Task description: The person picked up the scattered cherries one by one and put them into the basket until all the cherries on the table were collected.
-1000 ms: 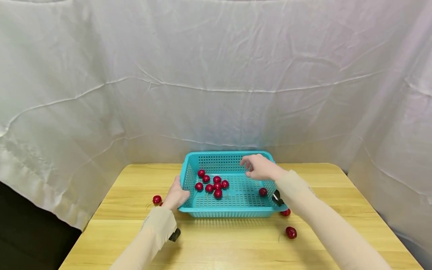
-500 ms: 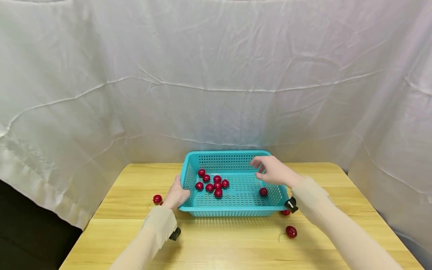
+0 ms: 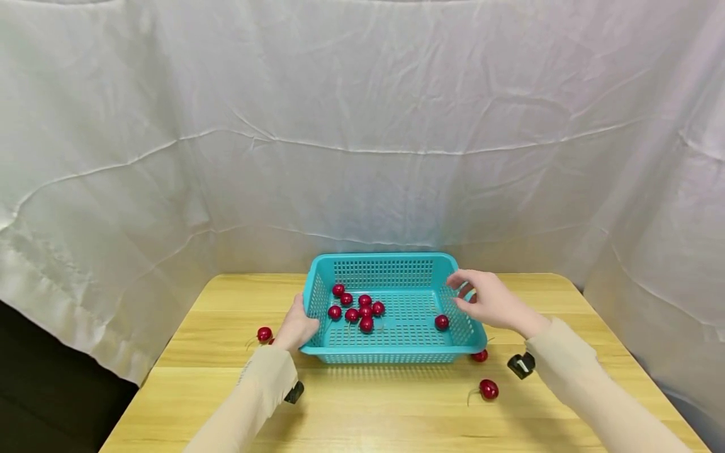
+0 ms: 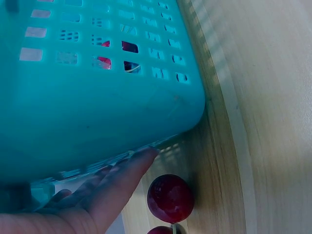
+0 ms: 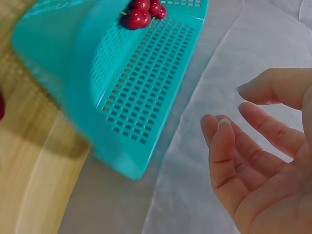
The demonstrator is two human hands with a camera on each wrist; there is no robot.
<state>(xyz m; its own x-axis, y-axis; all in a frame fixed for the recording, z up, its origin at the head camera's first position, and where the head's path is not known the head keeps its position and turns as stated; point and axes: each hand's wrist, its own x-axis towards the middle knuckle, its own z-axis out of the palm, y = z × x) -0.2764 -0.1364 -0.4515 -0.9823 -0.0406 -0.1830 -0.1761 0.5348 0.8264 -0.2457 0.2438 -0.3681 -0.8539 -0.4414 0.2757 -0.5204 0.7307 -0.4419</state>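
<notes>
A turquoise perforated basket (image 3: 391, 350) stands on the table with several red cherries (image 3: 365, 324) grouped in its left half. One more cherry (image 3: 442, 322) lies inside near the right wall. My left hand (image 3: 296, 324) grips the basket's left side, thumb over the rim and fingers along the outer wall. In the left wrist view, a dark red cherry (image 4: 170, 198) lies on the table below that hand. My right hand (image 3: 488, 302) hovers at the basket's right rim, fingers loosely bent and holding nothing; in the right wrist view it is apart from the basket.
Beside the basket's front right corner lies a cherry (image 3: 479, 356), and another with its stem (image 3: 489, 389) sits nearer the front. To the left is a cherry (image 3: 264, 334) with a second partly hidden by my hand. A pale curtain (image 3: 362, 189) hangs behind the table.
My right hand has moved right, from above the basket's interior to its right rim. My left hand and the basket have stayed almost in place.
</notes>
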